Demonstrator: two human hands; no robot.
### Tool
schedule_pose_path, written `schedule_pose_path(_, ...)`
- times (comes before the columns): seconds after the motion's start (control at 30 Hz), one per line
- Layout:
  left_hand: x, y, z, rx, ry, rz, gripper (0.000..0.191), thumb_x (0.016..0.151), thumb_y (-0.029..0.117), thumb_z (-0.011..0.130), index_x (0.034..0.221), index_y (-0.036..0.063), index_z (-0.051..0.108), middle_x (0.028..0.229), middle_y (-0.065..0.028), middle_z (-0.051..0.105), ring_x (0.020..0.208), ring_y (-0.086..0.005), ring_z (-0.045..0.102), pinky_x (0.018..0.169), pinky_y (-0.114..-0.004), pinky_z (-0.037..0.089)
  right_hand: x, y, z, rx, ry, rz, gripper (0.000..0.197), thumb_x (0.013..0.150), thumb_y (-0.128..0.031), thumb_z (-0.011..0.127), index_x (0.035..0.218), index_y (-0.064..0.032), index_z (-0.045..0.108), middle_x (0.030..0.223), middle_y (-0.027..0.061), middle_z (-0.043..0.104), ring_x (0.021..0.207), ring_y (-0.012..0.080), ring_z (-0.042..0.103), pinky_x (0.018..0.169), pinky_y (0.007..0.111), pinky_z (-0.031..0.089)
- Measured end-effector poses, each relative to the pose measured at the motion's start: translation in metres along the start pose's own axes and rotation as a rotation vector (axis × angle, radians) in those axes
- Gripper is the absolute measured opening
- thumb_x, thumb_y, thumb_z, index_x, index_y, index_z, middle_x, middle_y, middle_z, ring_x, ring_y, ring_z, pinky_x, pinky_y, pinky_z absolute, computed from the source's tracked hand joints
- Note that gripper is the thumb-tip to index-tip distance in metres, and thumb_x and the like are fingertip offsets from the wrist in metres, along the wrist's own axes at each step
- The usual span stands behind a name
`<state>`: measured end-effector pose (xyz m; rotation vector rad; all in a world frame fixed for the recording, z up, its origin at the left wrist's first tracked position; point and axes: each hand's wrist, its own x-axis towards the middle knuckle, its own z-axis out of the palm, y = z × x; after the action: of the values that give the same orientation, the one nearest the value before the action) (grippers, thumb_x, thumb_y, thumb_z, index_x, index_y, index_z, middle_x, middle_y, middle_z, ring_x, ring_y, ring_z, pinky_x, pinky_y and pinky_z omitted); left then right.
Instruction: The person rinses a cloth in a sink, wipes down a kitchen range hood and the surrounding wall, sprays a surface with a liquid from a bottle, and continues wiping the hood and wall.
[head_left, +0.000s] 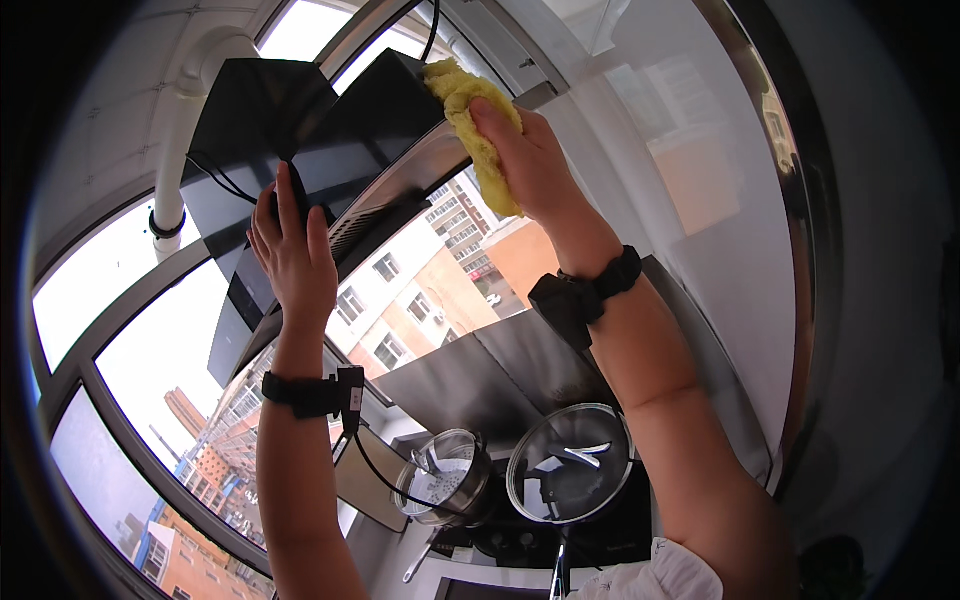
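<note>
My right hand (529, 161) is closed around a crumpled yellow cloth (480, 135), which touches the right end of a glossy black range hood (367, 120). On the hood's left part lies my left hand (296, 247), fingers spread and pointing up, holding nothing that shows. Each wrist wears a black strap with a small box, and a cable hangs from the left one.
Below, a lidded frying pan (570, 465) and a steel pot with a glass lid (442, 476) stand on a black gas stove (517, 544). Behind them rises a metal splash guard (465, 375). Windows are at left, a glossy white cabinet (675, 150) at right.
</note>
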<state>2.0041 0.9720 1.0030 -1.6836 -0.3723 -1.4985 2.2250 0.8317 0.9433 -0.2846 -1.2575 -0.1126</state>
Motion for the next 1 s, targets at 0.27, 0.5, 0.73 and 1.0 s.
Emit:
schedule_pose_path(0.27, -0.001, -0.005, -0.003, 0.006, 0.022, -0.004, 0.052, 0.097, 0.043, 0.025, 0.146, 0.0252, 0.026, 0.136, -0.0154, 0.037, 0.128, -0.0324, 0.037, 0.11, -0.052, 0.018, -0.019, 0.005, 0.008, 0.149, 0.019, -0.042, 0.045, 0.092, -0.041, 0.052, 0.101, 0.0024, 0.06, 0.078, 0.0058, 0.063, 0.066, 0.0107, 0.061, 0.062, 0.024, 0.049)
schedule_pose_path(0.5, 0.0, 0.002, 0.003, -0.048, 0.019, -0.033, 0.052, 0.097, 0.044, 0.026, 0.145, 0.026, 0.026, 0.137, -0.0141, 0.036, 0.127, -0.0323, 0.037, 0.109, -0.055, 0.018, 0.005, -0.01, 0.007, 0.052, 0.023, 0.032, 0.042, 0.092, -0.038, 0.053, 0.102, 0.0021, 0.061, 0.08, 0.0063, 0.064, 0.065, 0.0108, 0.061, 0.059, 0.023, 0.049)
schedule_pose_path(0.73, 0.002, 0.001, 0.007, -0.068, 0.032, -0.011, 0.052, 0.097, 0.042, 0.026, 0.145, 0.0242, 0.028, 0.136, -0.0147, 0.037, 0.127, -0.0318, 0.038, 0.109, -0.054, 0.018, 0.036, -0.017, 0.01, 0.063, -0.044, 0.061, 0.038, 0.094, -0.034, 0.051, 0.104, 0.0015, 0.061, 0.08, 0.0067, 0.064, 0.069, 0.0106, 0.062, 0.062, 0.023, 0.051)
schedule_pose_path(1.0, 0.003, 0.003, 0.013, -0.041, -0.005, -0.039, 0.051, 0.097, 0.044, 0.021, 0.146, 0.0317, 0.024, 0.141, -0.0171, 0.03, 0.128, -0.0344, 0.035, 0.104, -0.051, 0.03, -0.029, 0.016, 0.004, 0.304, -0.059, 0.018, 0.038, 0.095, -0.032, 0.051, 0.115, -0.0005, 0.055, 0.097, 0.004, 0.062, 0.085, 0.0098, 0.061, 0.072, 0.023, 0.05)
